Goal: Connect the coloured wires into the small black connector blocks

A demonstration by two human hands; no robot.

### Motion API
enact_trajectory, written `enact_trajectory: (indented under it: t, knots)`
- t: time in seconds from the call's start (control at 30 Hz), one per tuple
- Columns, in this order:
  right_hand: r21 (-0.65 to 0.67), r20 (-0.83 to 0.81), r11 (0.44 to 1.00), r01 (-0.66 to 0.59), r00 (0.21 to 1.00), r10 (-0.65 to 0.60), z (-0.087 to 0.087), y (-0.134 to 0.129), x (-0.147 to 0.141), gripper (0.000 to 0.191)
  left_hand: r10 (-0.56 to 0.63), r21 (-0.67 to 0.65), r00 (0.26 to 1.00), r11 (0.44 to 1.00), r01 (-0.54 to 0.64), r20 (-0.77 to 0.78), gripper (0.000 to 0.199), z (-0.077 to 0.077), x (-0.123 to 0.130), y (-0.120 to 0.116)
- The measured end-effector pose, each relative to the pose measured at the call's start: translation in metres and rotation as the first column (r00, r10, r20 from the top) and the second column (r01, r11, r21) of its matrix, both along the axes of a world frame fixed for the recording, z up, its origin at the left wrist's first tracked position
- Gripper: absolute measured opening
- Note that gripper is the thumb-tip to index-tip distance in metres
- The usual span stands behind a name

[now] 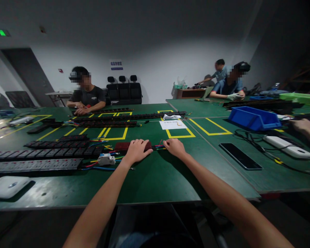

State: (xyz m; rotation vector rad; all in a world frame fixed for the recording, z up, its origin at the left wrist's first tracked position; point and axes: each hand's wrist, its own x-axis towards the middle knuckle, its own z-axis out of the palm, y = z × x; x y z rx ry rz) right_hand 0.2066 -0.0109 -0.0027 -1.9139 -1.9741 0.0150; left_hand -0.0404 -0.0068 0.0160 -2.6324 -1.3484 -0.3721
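A short dark red strip lies on the green table in front of me, with coloured wires coming out of its right end. My left hand is laid over the strip, fingers across its top and thumb on the near side, holding it. Much of the strip is hidden beneath that hand. At the wires' far end, my right hand is closed with its fingertips pinched on them. To the left of my left hand is a grey-white switch block with coloured leads.
Black socket strips fill the left side, beside a white device. A phone, a white power bank, cables and a blue bin are on the right. Co-workers sit across the table; another person's hand reaches in at right.
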Motion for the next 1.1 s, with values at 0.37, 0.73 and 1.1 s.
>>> enact_trajectory:
  t: [0.37,0.73,1.1]
  knots:
    - [0.004,-0.02,1.0,0.011,1.0,-0.011,0.0,-0.0013,-0.0014,0.051,0.004,0.012,1.0,1.0,-0.004,-0.004,0.067,-0.0016,0.0006,0.0001]
    - [0.028,-0.019,0.999,0.018,1.0,-0.018,0.0049,-0.0058,-0.0039,0.05,-0.008,0.021,1.0,1.0,0.008,0.005,0.067,-0.0024,-0.0005,0.001]
    - [0.001,-0.007,0.999,0.034,0.999,-0.034,0.0053,-0.0054,-0.0055,0.051,-0.005,0.033,1.0,0.999,0.005,0.0,0.067,-0.004,-0.0005,0.0022]
